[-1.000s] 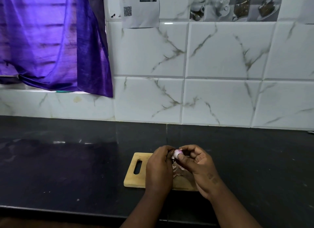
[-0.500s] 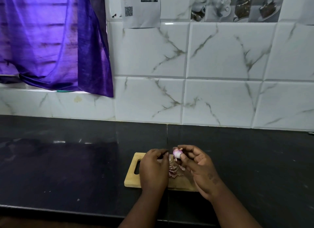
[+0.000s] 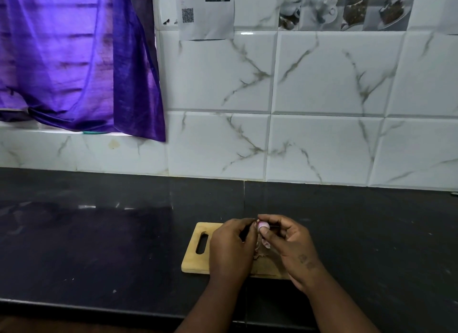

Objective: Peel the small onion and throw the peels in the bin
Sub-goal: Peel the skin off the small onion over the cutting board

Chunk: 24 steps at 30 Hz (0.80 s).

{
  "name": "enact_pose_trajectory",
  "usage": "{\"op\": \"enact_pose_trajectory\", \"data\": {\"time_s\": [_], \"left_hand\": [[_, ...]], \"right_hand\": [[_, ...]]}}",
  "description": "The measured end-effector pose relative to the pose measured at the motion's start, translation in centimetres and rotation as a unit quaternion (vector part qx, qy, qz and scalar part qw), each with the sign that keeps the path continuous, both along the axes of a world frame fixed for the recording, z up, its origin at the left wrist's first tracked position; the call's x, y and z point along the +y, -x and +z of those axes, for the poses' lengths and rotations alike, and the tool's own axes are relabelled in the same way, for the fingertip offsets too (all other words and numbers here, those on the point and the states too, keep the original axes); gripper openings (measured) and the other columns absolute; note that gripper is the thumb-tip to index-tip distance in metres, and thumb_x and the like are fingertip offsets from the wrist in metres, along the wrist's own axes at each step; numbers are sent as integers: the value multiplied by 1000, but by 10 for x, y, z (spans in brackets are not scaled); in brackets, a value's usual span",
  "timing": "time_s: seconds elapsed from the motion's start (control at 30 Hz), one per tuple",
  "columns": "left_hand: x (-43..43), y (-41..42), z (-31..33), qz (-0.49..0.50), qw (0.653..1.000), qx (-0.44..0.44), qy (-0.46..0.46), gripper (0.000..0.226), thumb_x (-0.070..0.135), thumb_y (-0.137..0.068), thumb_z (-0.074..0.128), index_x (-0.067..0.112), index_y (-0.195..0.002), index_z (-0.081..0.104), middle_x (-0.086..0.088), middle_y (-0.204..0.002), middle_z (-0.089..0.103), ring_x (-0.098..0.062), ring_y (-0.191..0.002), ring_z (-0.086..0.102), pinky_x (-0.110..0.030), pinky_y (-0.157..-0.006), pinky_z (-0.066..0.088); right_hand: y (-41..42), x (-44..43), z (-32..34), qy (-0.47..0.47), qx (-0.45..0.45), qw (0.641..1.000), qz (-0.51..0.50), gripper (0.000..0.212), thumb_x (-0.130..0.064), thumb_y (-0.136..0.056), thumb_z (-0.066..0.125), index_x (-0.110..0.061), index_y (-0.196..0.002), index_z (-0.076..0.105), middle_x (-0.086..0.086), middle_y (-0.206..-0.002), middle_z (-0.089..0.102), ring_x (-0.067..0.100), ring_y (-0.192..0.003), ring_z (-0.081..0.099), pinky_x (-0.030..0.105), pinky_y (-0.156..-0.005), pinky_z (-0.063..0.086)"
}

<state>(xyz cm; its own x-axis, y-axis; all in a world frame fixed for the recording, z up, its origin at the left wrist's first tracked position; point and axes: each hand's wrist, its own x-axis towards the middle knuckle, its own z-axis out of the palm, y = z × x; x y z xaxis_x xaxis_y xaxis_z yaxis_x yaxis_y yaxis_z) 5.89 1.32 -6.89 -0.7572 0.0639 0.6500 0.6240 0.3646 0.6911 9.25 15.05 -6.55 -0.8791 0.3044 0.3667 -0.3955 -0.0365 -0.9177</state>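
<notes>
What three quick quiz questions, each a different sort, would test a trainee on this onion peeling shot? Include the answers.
1. True or false: the small onion rests on the cutting board.
2. Which hand holds the onion: A left hand, B right hand?
3. Fill in: loose peels lie on the ____.

Key:
1. False; it is held above the board.
2. B; the left hand's fingertips pick at its top.
3. Cutting board, between the hands.
</notes>
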Motion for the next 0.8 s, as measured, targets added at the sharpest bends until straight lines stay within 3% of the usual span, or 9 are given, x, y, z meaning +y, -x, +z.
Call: {"op": "enact_pose_trajectory", "data": {"time_s": [0.17, 0.37, 0.53, 0.67, 0.8], "left_hand": [[2, -1, 2, 27, 999, 15, 41, 14, 29, -96, 69, 25, -105, 79, 12, -94, 76, 1, -82, 65, -9, -72, 47], [3, -1, 0, 48, 998, 22, 45, 11, 31, -93, 71, 23, -98, 77, 12, -87, 73, -2, -78, 65, -23, -70, 56], [0, 5, -2, -21, 999, -34, -33, 13, 31, -98, 67, 27, -99, 78, 15, -87, 75, -1, -84, 70, -24, -73, 58], [1, 4, -1, -69, 997, -45, -6, 14, 33, -101, 62, 30, -109, 74, 18, -94, 75, 2, -91, 69, -15, -72, 55], [0, 4, -2, -75, 996, -45, -11, 14, 27, -103, 59, 28, -93, 68, 12, -81, 70, -7, -81, 66, -20, -63, 50]], "right_hand": [[-2, 0, 1, -10, -7, 1000, 1, 22, 4, -88, 73, -8, -106, 79, 7, -96, 83, 11, -84, 78, 20, -67, 59], [-1, 0, 0, -25, -5, 1000, 4, 22, 2, -89, 74, -10, -106, 79, 6, -100, 82, 14, -91, 78, 22, -71, 59], [0, 0, 0, -11, 4, 1000, 4, 21, 1, -89, 73, -7, -107, 78, 12, -103, 81, 17, -91, 77, 22, -70, 58], [-2, 0, 1, 30, -2, 999, 28, 20, 5, -91, 69, 0, -110, 74, 18, -102, 80, 18, -87, 79, 24, -65, 61], [-3, 1, 1, 2, -3, 1000, 18, 19, 0, -89, 74, -3, -108, 75, 18, -99, 79, 18, -84, 77, 24, -66, 61]]}}
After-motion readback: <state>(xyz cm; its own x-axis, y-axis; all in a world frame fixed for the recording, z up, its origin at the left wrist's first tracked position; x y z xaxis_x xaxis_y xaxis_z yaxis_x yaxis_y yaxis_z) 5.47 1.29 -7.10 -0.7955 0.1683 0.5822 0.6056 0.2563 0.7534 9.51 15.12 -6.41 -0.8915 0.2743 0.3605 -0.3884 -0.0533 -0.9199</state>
